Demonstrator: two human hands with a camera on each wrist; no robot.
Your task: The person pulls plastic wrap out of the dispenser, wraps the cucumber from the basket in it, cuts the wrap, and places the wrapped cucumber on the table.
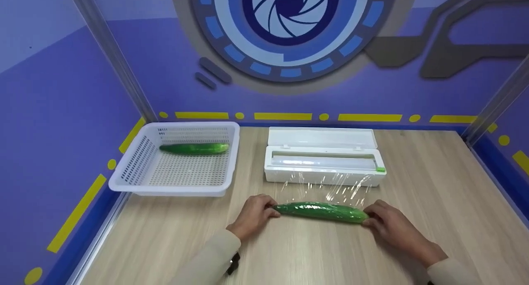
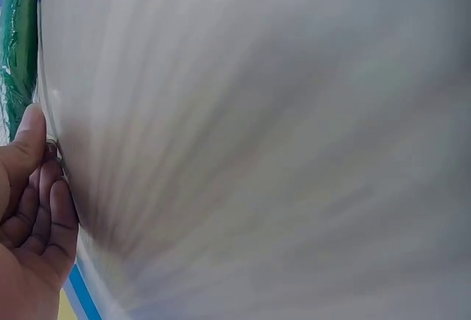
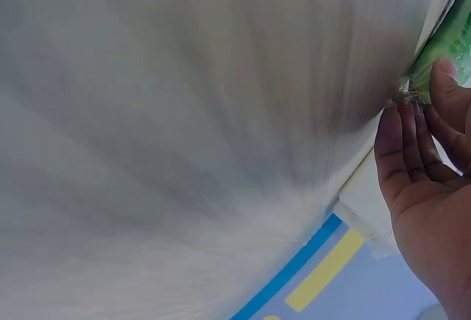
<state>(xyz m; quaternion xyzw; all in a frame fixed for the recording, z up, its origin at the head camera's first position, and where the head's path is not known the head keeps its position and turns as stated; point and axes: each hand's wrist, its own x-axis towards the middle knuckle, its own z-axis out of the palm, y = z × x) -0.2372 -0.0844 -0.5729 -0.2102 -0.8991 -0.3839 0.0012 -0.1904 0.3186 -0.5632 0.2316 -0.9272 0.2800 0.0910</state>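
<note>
A green cucumber [image 1: 320, 211] wrapped in shiny cling film lies crosswise in front of the film dispenser. My left hand [image 1: 255, 215] pinches its darker left end between thumb and fingers. At the paler right end, my right hand [image 1: 392, 227] grips the tip the same way. Clear cling film [image 1: 326, 189] stretches from the cucumber back to the white dispenser box [image 1: 324, 177], whose lid stands open over a film roll [image 1: 322, 162]. Both wrist views show the thumb [image 2: 28, 132] or fingers close on a cucumber end, with bunched film at the right tip [image 3: 416, 93].
A white perforated basket [image 1: 173, 189] stands at the back left, holding another cucumber [image 1: 194, 148]. A green slider [image 1: 380, 169] sits at the dispenser's right front edge. Blue printed walls [image 1: 144, 62] border the wooden table [image 1: 430, 169] at the back and sides.
</note>
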